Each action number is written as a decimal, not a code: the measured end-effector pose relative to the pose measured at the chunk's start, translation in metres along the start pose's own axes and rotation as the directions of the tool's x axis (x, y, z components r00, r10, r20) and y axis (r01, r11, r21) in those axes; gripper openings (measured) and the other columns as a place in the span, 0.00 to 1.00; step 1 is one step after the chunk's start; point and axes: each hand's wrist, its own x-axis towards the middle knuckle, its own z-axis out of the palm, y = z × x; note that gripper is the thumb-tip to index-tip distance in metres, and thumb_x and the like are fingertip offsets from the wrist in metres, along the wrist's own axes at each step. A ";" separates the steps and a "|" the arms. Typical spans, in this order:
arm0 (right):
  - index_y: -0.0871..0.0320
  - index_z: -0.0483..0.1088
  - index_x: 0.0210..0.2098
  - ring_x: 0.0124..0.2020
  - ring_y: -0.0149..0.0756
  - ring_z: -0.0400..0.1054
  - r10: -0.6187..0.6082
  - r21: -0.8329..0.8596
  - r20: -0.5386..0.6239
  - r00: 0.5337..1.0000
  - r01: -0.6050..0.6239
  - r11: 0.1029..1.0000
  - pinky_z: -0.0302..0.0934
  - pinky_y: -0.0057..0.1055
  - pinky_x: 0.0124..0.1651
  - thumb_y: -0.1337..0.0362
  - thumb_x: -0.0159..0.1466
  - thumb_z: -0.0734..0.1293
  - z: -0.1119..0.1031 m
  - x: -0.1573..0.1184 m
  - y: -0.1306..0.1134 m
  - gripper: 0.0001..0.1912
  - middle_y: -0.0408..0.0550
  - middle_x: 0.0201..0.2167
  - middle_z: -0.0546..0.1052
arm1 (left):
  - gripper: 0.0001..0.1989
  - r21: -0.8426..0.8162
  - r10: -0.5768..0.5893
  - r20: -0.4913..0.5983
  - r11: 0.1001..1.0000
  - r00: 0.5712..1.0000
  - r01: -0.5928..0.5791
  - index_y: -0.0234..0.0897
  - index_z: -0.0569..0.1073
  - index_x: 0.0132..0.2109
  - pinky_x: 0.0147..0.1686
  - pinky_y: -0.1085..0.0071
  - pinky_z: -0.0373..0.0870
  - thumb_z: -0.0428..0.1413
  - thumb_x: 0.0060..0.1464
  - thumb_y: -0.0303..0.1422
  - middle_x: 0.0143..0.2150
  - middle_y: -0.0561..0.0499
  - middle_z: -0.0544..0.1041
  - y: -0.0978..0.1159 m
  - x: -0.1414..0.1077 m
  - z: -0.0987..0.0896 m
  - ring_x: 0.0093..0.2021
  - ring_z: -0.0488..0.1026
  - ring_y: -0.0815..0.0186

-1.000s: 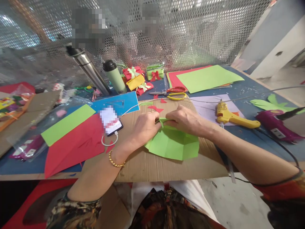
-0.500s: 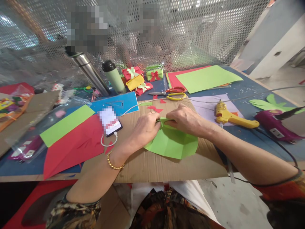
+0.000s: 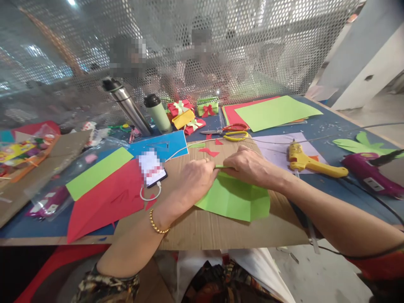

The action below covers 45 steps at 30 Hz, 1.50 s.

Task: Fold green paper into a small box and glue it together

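A creased sheet of green paper lies over a cardboard mat in front of me. Its far edge is pinched between the fingers of my left hand and my right hand, which are close together. Both hands are closed on that edge, and the fingertips partly hide it. Just beyond my hands are small red paper scraps and a strip of green paper. Scissors with a red handle and a yellow handle lie past the scraps.
To the right are a yellow glue gun and a purple power strip. A phone on a white cable lies left, by red paper. Behind stand a steel flask, a green bottle and small paper gift boxes.
The head view has shifted, so everything sits a little lower and further right. The far edge of the green paper now looks pressed flatter between my fingers.
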 end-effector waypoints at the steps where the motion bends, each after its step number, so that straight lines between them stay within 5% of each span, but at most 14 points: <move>1: 0.59 0.67 0.22 0.22 0.29 0.50 -0.013 0.002 -0.004 1.000 0.013 1.000 0.49 0.34 0.42 0.67 0.70 0.64 0.001 0.000 0.001 0.19 0.41 0.17 0.66 | 0.09 0.023 0.004 -0.004 1.000 1.000 -0.003 0.32 0.78 0.41 0.37 0.63 0.68 0.55 0.68 0.32 0.39 0.43 0.82 0.001 -0.001 -0.001 0.40 0.79 0.55; 5: 0.59 0.68 0.23 0.23 0.29 0.51 -0.071 0.031 -0.015 0.997 0.072 0.997 0.49 0.33 0.41 0.68 0.69 0.64 0.002 -0.002 0.003 0.17 0.41 0.19 0.67 | 0.14 0.006 0.066 -0.067 0.998 0.996 -0.065 0.34 0.76 0.56 0.43 0.63 0.71 0.55 0.66 0.27 0.49 0.42 0.81 0.004 -0.001 -0.002 0.47 0.79 0.56; 13: 0.59 0.66 0.23 0.23 0.29 0.58 -0.111 0.048 -0.005 0.994 0.111 0.993 0.49 0.34 0.43 0.64 0.72 0.64 0.006 -0.003 0.005 0.19 0.42 0.19 0.69 | 0.14 0.014 0.063 0.166 0.998 0.984 -0.066 0.32 0.80 0.42 0.40 0.61 0.67 0.49 0.64 0.25 0.38 0.40 0.83 0.006 0.001 -0.004 0.40 0.78 0.56; 23: 0.59 0.68 0.25 0.24 0.30 0.59 -0.071 0.043 0.076 0.995 0.068 0.997 0.48 0.32 0.37 0.70 0.66 0.66 0.005 -0.004 0.011 0.12 0.44 0.21 0.72 | 0.09 -0.087 -0.020 0.213 0.995 0.977 0.040 0.34 0.76 0.38 0.33 0.64 0.59 0.52 0.59 0.23 0.35 0.44 0.80 -0.001 0.003 -0.009 0.37 0.75 0.59; 34: 0.59 0.68 0.25 0.24 0.27 0.55 -0.123 0.099 0.085 0.989 0.114 0.988 0.50 0.33 0.43 0.74 0.66 0.64 -0.003 -0.006 -0.001 0.13 0.40 0.20 0.69 | 0.15 -0.158 0.090 0.158 0.985 0.983 -0.064 0.36 0.71 0.27 0.31 0.67 0.56 0.58 0.64 0.30 0.29 0.49 0.74 -0.010 0.002 0.002 0.30 0.68 0.65; 45: 0.60 0.75 0.29 0.26 0.29 0.62 0.073 0.088 0.187 0.980 -0.091 0.992 0.48 0.29 0.32 0.65 0.69 0.66 -0.025 -0.014 0.010 0.12 0.46 0.26 0.77 | 0.24 -0.182 -0.008 0.202 0.982 0.979 0.046 0.39 0.57 0.19 0.26 0.67 0.52 0.58 0.59 0.31 0.17 0.56 0.58 -0.018 0.008 -0.015 0.22 0.58 0.70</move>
